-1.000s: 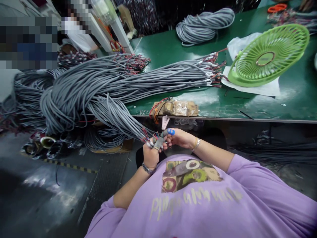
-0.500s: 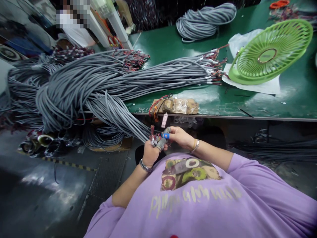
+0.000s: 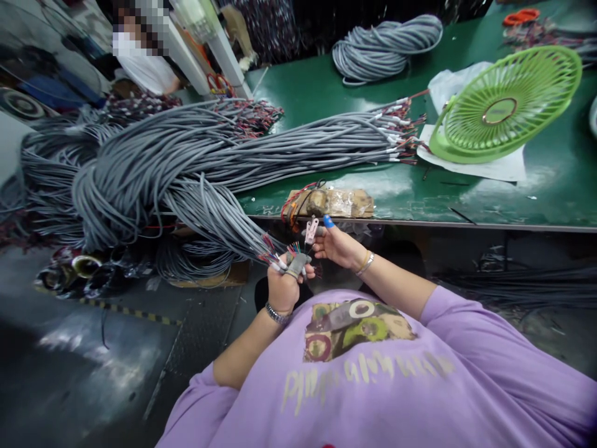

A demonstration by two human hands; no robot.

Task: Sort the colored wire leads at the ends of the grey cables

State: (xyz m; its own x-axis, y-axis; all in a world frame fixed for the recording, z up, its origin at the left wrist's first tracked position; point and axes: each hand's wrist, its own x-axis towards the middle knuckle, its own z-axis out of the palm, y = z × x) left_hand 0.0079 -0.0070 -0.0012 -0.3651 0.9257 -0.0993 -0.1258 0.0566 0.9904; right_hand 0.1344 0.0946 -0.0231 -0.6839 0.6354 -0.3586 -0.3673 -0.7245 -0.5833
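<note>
My left hand (image 3: 284, 283) is closed around the ends of a few grey cables (image 3: 224, 218), whose coloured inner wires (image 3: 291, 251) fan out above my fist. A grey wrap covers my thumb. My right hand (image 3: 336, 244) sits just right of the wire ends, fingers partly spread, with a blue cap on one fingertip raised toward the table edge. Its fingers touch the thin coloured wires; whether it grips one I cannot make out. The cables run up to a large grey bundle (image 3: 153, 162) draped over the green table (image 3: 466, 199).
A brown taped block with red wires (image 3: 331, 202) sits on the table's front edge. A green fan grille (image 3: 506, 102) lies on white paper at right. Another cable coil (image 3: 385, 46) lies at the back. A person in white (image 3: 144, 59) is at the far left.
My right hand has lifted away from the left fist and opened, the blue-capped finger now pointing up by the table edge. The wire ends have fanned out more.
</note>
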